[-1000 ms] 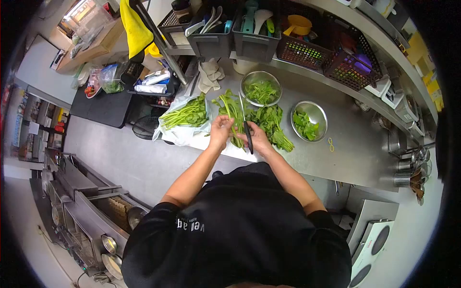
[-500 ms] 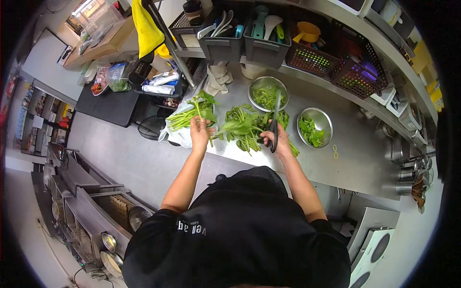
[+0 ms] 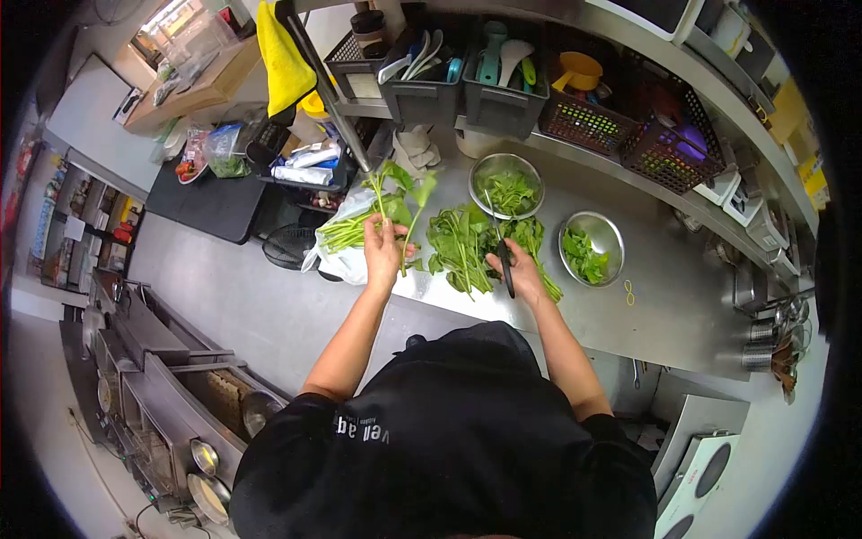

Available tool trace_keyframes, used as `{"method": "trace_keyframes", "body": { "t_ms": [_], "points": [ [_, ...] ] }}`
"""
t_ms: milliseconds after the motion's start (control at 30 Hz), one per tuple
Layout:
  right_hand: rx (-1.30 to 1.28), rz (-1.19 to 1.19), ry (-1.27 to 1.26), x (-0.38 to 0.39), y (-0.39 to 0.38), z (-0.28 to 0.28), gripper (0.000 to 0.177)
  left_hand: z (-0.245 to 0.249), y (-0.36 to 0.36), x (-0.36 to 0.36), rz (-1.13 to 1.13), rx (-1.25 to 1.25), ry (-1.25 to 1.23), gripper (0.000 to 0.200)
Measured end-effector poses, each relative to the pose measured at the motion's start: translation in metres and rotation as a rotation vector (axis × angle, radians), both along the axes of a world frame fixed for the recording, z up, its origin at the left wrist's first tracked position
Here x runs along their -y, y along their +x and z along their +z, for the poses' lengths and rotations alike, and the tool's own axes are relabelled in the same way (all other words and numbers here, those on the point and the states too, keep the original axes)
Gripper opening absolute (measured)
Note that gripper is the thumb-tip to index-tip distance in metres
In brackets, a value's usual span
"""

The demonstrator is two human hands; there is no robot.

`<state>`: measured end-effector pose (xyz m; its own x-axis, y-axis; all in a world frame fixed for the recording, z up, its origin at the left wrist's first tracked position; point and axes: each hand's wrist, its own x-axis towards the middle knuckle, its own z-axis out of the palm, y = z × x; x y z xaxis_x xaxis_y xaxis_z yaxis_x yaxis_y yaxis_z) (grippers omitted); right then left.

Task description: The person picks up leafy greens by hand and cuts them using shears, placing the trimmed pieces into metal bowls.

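Note:
My left hand (image 3: 385,252) is closed around a few leafy green stems (image 3: 384,196); one leaf above it is smeared by motion. Below and behind that hand, a bunch of leafy greens (image 3: 341,235) lies on a white plastic bag (image 3: 346,262). Black-handled scissors (image 3: 504,262) are gripped in my right hand (image 3: 525,277), their blades pointing away toward a steel bowl. Between and under my hands, more leafy greens (image 3: 460,250) are spread on the steel counter (image 3: 575,310).
Cut leaves fill part of the far steel bowl (image 3: 477,169) and the right steel bowl (image 3: 618,235). A yellow rubber band (image 3: 629,293) lies right of them. Utensil bins (image 3: 507,106) line the shelf behind. A crumpled cloth (image 3: 415,149) sits at the back left.
A leafy sprig that lay between my hands has left that spot. The stems in my left hand now stand more upright. The scissors' blades have swung slightly to the left.

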<state>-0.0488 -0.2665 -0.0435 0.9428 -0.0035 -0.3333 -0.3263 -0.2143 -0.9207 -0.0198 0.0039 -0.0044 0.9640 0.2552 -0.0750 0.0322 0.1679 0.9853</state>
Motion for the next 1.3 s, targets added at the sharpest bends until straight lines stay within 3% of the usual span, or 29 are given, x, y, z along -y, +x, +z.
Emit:
{"method": "trace_keyframes", "body": {
  "t_ms": [100,167,200,467,633,900,1300],
  "points": [
    [0.024,-0.006,-0.049,0.016,-0.014,0.006,0.074,0.002,0.001,0.011,-0.077,0.013,0.021,0.024],
    [-0.14,0.253,0.054,0.035,-0.028,0.033,0.063,0.0,0.004,0.021,-0.162,0.022,0.045,0.025],
    [-0.099,0.271,0.062,0.041,-0.04,0.038,0.056,0.0,0.004,0.028,-0.176,0.022,0.043,0.025],
    [-0.11,0.24,0.079,0.08,-0.081,0.067,0.039,0.007,0.012,0.106,-0.441,0.016,0.042,0.023],
    [-0.082,0.096,0.158,0.108,-0.096,0.064,0.034,0.009,0.018,0.157,-0.561,0.044,0.045,0.022],
    [-0.057,-0.062,0.206,0.141,-0.113,0.062,0.037,0.007,0.023,0.206,-0.692,-0.125,-0.012,0.019],
    [-0.043,-0.078,0.225,0.168,-0.122,0.046,0.035,0.001,0.021,0.241,-0.765,-0.121,0.075,0.019]
  ]
}}
